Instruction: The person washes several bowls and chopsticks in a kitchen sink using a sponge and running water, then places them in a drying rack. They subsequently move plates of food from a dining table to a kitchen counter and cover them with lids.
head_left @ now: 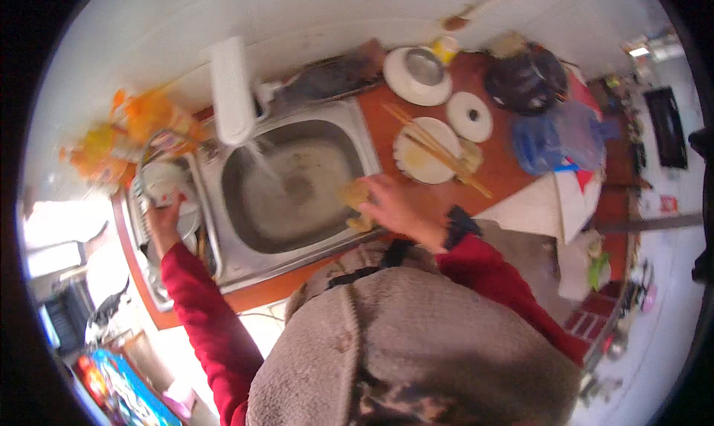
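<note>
Reddish counter (494, 167): sink (242, 184) catches water (263, 161); right hand (394, 205) grips tan object (355, 193); left hand (163, 221), at racked dishes (163, 177), grip unclear.

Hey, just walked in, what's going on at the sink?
Someone in red sleeves has water running into the sink. Their right hand holds what looks like a tan sponge or cloth at its edge. The left hand is among white dishes in the rack; its grip is unclear. Chopsticks lie across a plate.

Left hand (165, 222) at dish rack (213, 233), frame left; right hand (396, 204) holds blurry yellowish item (355, 195) by sink (327, 158), centre; water (265, 160) runs.
</note>
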Motion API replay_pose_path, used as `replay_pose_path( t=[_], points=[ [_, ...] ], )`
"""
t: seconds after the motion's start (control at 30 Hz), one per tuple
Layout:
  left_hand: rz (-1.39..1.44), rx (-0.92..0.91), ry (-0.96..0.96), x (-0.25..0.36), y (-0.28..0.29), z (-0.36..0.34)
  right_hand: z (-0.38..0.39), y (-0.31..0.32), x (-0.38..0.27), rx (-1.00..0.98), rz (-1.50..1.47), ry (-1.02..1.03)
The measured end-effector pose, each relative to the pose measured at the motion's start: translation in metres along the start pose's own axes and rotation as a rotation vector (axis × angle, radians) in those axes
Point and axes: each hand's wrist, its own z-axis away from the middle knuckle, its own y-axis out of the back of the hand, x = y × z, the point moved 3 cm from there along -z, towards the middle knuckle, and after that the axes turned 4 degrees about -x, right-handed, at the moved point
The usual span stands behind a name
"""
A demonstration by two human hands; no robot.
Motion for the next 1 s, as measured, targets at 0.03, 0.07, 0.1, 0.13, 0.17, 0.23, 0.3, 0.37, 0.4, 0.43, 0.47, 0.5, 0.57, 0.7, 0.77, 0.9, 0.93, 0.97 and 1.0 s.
replay_pose_path(
  t=[0.03,0.07,0.1,0.13,0.17,0.23,0.3,0.37,0.4,0.43,0.47,0.5,0.57,0.7,0.77,0.9,0.93,0.97,1.0],
  points=[
    [-0.677,-0.142,-0.136,0.006,-0.003,0.004,0.010,0.024,-0.004,0.083,0.070,0.090],
    [-1.351,-0.124,-0.392,0.009,-0.003,0.011,0.008,0.040,-0.004,0.162,0.003,0.006],
    [-1.271,-0.274,-0.555,0.009,-0.003,0.019,0.010,0.056,-0.005,0.326,0.013,0.017],
    [-0.914,-0.297,-0.407,0.008,-0.005,0.010,0.007,0.079,0.004,0.281,0.238,-0.075],
    [-0.447,-0.264,-0.221,0.006,-0.001,0.005,0.006,0.092,0.008,0.324,0.349,-0.029],
    [0.193,-0.082,-0.003,0.004,0.002,-0.001,0.003,0.105,0.027,0.205,0.583,-0.185],
    [0.114,-0.087,-0.006,0.004,0.002,0.000,-0.004,0.103,0.049,0.062,0.663,-0.319],
    [0.090,-0.083,0.041,0.004,0.003,0.002,-0.009,0.099,0.071,-0.075,0.652,-0.437],
    [0.091,-0.106,0.021,0.006,0.004,0.005,-0.011,0.096,0.078,-0.086,0.639,-0.445],
    [0.089,-0.085,0.002,0.007,0.006,0.007,-0.013,0.095,0.082,-0.080,0.620,-0.422],
    [0.100,-0.133,0.012,0.006,0.006,0.008,-0.013,0.095,0.086,-0.064,0.616,-0.422],
    [0.127,-0.152,0.047,0.007,0.006,0.010,-0.014,0.096,0.086,-0.065,0.619,-0.384],
    [0.083,-0.206,-0.035,0.009,0.005,0.016,-0.012,0.103,0.085,-0.069,0.673,-0.440],
    [-0.070,0.105,-0.410,0.001,0.004,0.062,-0.012,0.114,0.054,0.142,0.260,-0.288],
    [-0.284,0.021,-0.510,-0.027,-0.017,0.093,-0.023,0.100,0.039,0.250,-0.409,-0.275],
    [-0.366,-0.266,-0.009,-0.151,-0.052,0.148,-0.072,0.019,0.009,0.341,-1.242,-0.261],
    [-0.277,-0.355,0.091,-0.175,-0.058,0.160,-0.082,-0.006,0.000,0.297,-1.376,-0.256],
    [-0.204,-0.313,0.237,-0.195,-0.058,0.168,-0.088,-0.031,-0.010,0.284,-1.495,-0.288],
    [-0.110,-0.319,0.362,-0.210,-0.060,0.173,-0.094,-0.054,-0.019,0.259,-1.618,-0.289]
  ],
)
